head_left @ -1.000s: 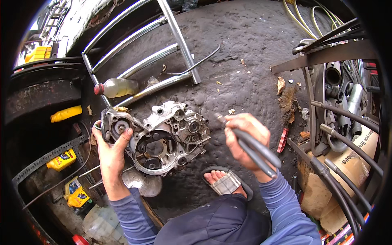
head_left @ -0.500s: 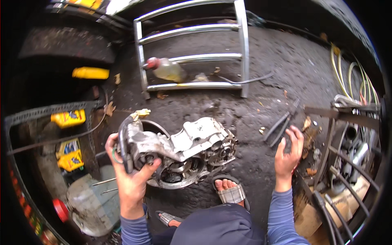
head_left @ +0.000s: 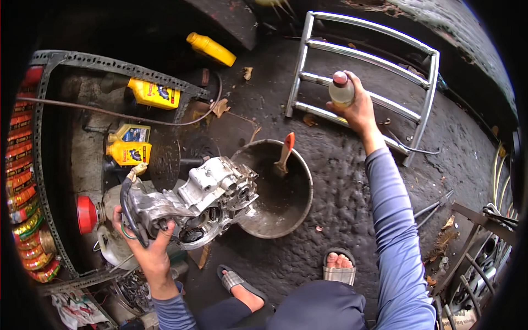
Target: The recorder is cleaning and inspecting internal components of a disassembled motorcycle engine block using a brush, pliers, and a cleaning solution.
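Note:
My left hand (head_left: 152, 248) is closed round the left end of a greasy metal engine crankcase (head_left: 206, 181), its thumb across the near side. A black hose with a pale connector hangs on that end. The crankcase's right end overlaps the left rim of a round metal basin (head_left: 303, 212). Inside the basin, a brush (head_left: 288, 142) with an orange-red handle leans against the far wall. Stretched far forward, my right hand (head_left: 360, 114) grips a clear plastic bottle (head_left: 341, 94) with a reddish cap and some yellowish liquid, over the metal rack's lower bars.
A chrome ladder-like rack (head_left: 367, 50) lies on the dark, rough floor. Yellow oil bottles (head_left: 157, 93) stand about a perforated metal shelf frame (head_left: 118, 63). Behind the crankcase is a large jug with a red cap (head_left: 86, 214). Pliers-like tools (head_left: 434, 206) and metal bars lie at right.
My right hand has gone from open on the right to gripping the bottle. The view has turned left, bringing in the basin. The crankcase stays in my left hand.

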`<state>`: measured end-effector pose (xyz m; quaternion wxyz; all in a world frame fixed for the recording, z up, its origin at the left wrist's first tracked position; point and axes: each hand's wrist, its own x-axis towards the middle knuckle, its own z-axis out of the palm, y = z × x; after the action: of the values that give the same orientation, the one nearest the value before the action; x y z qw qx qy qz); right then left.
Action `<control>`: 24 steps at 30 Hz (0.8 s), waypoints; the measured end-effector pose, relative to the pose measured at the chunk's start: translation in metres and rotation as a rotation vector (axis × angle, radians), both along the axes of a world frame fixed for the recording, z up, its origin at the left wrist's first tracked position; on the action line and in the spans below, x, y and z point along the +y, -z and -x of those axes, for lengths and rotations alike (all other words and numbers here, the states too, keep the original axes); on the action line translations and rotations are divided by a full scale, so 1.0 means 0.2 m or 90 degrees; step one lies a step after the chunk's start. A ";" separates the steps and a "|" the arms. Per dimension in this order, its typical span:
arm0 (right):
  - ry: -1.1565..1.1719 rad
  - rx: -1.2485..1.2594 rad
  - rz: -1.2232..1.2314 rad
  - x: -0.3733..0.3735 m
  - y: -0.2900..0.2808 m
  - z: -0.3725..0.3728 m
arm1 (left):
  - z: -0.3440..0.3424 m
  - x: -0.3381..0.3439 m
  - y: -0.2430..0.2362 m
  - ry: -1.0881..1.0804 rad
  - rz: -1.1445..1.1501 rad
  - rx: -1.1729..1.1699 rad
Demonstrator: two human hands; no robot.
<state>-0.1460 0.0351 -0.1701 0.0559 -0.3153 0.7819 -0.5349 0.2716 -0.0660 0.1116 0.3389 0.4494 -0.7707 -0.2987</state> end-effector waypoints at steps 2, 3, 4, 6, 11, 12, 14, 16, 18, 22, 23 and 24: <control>-0.029 0.020 0.015 -0.03 -0.03 0.01 | -0.07 -0.01 0.05 -0.015 -0.003 0.001; -0.046 0.039 0.001 -0.02 -0.03 0.02 | -0.10 -0.02 0.09 -0.022 -0.010 0.005; -0.116 0.112 0.045 -0.01 -0.06 0.01 | -0.16 -0.03 0.11 -0.024 0.019 -0.048; -0.269 0.287 -0.093 0.02 -0.35 -0.13 | -0.27 -0.05 0.18 -0.004 0.098 -0.062; -0.433 0.523 -0.093 0.05 -0.68 -0.45 | -0.40 -0.05 0.25 0.011 0.223 -0.161; -0.432 0.507 -0.098 0.03 -0.74 -0.49 | -0.46 -0.06 0.22 0.008 0.276 -0.219; -0.444 0.570 -0.153 0.03 -0.92 -0.53 | -0.54 -0.15 0.27 -0.010 0.306 -0.216; -0.474 0.626 -0.252 0.04 -0.94 -0.57 | -0.55 -0.13 0.34 -0.012 0.137 -0.042; -0.466 0.678 -0.339 0.04 -0.90 -0.60 | -0.67 -0.13 0.39 -0.006 -0.099 0.155; -0.450 0.629 -0.185 0.03 -0.92 -0.65 | -0.80 -0.14 0.41 0.065 -0.116 0.221; -0.515 0.634 -0.196 0.04 -0.94 -0.65 | -0.83 -0.15 0.41 0.069 -0.115 0.219; -0.492 0.647 -0.221 0.04 -0.96 -0.64 | -0.88 -0.16 0.42 0.066 -0.102 0.187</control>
<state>-0.0182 0.0439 0.0218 -0.0822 -0.7726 0.6164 -0.1277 0.4470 -0.0976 0.0285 0.3948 0.3860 -0.7090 -0.4386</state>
